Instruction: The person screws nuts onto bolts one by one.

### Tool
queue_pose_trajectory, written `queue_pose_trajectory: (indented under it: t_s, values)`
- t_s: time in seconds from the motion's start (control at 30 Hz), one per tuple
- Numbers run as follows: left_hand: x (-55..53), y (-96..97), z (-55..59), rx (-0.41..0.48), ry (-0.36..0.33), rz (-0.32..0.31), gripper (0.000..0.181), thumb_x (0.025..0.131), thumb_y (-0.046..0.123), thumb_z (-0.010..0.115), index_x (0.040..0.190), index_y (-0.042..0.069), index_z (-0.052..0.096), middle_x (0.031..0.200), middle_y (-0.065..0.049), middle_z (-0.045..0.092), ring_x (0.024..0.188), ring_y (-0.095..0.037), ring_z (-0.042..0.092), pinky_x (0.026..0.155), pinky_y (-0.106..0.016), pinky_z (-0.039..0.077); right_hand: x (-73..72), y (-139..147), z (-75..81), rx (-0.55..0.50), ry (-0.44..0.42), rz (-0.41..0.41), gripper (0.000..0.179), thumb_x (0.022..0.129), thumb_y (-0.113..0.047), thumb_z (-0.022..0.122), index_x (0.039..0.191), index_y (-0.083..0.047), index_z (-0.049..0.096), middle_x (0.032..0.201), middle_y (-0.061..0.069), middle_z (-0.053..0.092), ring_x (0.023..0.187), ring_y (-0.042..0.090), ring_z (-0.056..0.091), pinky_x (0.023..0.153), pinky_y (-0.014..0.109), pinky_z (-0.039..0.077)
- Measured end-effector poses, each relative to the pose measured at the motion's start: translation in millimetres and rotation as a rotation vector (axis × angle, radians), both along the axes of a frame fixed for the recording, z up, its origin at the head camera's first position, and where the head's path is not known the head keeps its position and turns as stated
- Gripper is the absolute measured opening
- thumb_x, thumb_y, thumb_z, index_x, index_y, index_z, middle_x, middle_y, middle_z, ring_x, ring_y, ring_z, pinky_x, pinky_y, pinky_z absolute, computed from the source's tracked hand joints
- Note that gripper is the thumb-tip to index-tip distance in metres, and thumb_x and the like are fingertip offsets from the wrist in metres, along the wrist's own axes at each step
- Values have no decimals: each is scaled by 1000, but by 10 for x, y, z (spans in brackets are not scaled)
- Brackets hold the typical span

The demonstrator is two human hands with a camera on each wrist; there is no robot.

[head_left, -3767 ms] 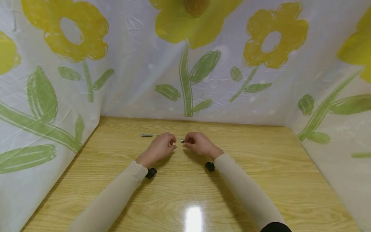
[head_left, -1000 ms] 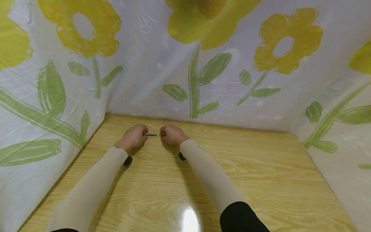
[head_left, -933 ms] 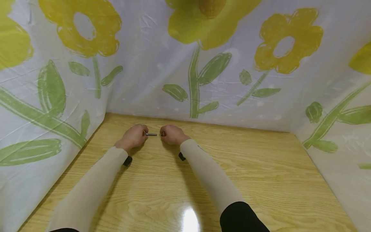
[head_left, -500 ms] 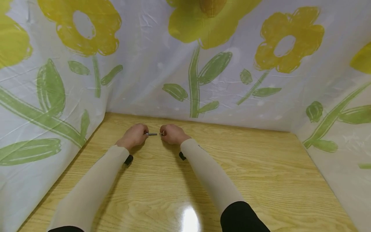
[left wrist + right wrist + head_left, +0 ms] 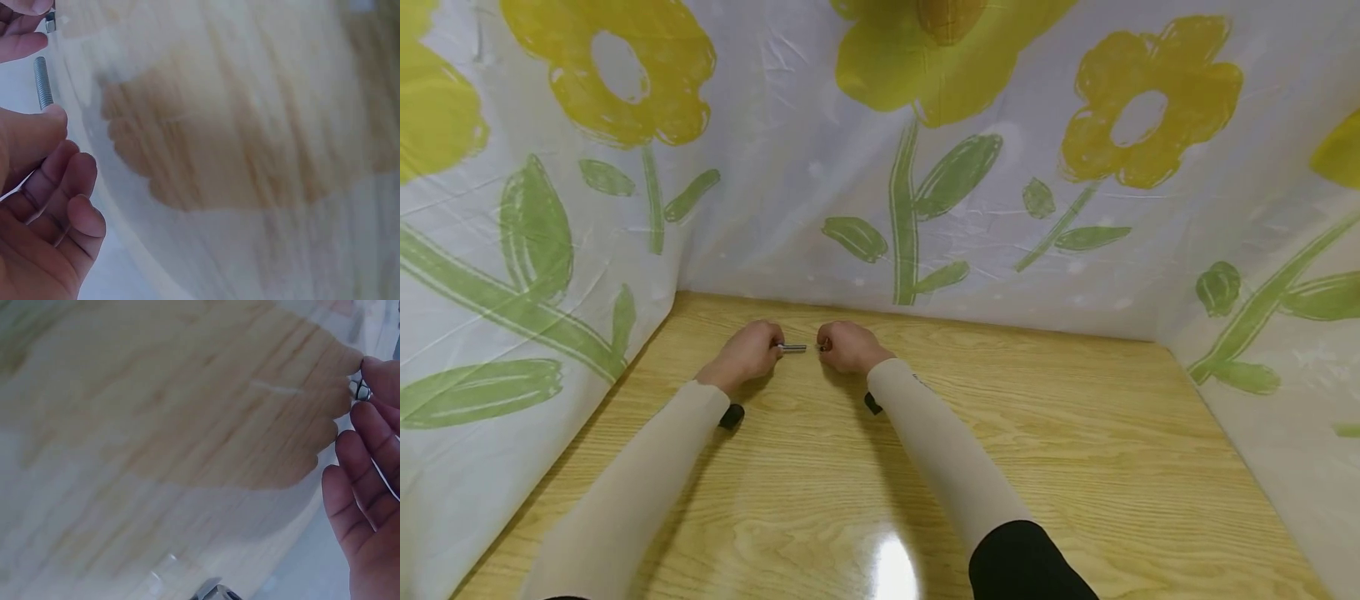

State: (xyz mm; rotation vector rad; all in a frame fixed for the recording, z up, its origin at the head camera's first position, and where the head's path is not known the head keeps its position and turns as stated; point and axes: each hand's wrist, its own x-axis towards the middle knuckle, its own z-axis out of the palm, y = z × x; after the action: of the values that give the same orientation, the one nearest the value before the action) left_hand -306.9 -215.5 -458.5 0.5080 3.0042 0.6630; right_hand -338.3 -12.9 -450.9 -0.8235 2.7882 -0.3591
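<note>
In the head view my left hand point(image 5: 751, 352) pinches a silver bolt point(image 5: 793, 348) between thumb and fingers. Its threaded shank points right, towards my other hand; the left wrist view shows the thread point(image 5: 42, 84) up close, while the fingers cover the head. Just across a small gap, my right hand point(image 5: 850, 347) pinches a small shiny metal piece that looks like a nut point(image 5: 360, 390), mostly hidden by the fingertips. The bolt's tip and this piece are apart. The other fingers of both hands are loosely curled.
Both hands work over the back left of a wood-grain table point(image 5: 1037, 433). A white cloth with printed yellow flowers point(image 5: 760, 183) closes off the back and both sides. A shiny metal part point(image 5: 215, 592) is cut off at the right wrist view's bottom edge.
Since the oldest frame both hands have moved left, and the left hand, then holding nothing visible, has gripped a bolt. Over the last second the hands stay almost still; the bolt's tilt shifts slightly.
</note>
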Motion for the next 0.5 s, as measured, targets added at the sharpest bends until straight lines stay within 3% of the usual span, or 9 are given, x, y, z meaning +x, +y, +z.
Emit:
queue_pose_trajectory:
  t_s: [0.5]
  values:
    - [122, -68, 30, 13, 19, -19, 8, 92, 4, 60, 96, 1, 66, 92, -12, 60, 79, -24, 54, 71, -41, 47, -45, -39, -20, 43, 11, 23, 17, 96, -19, 59, 108, -15, 70, 110, -1, 66, 95, 12, 61, 80, 29, 50]
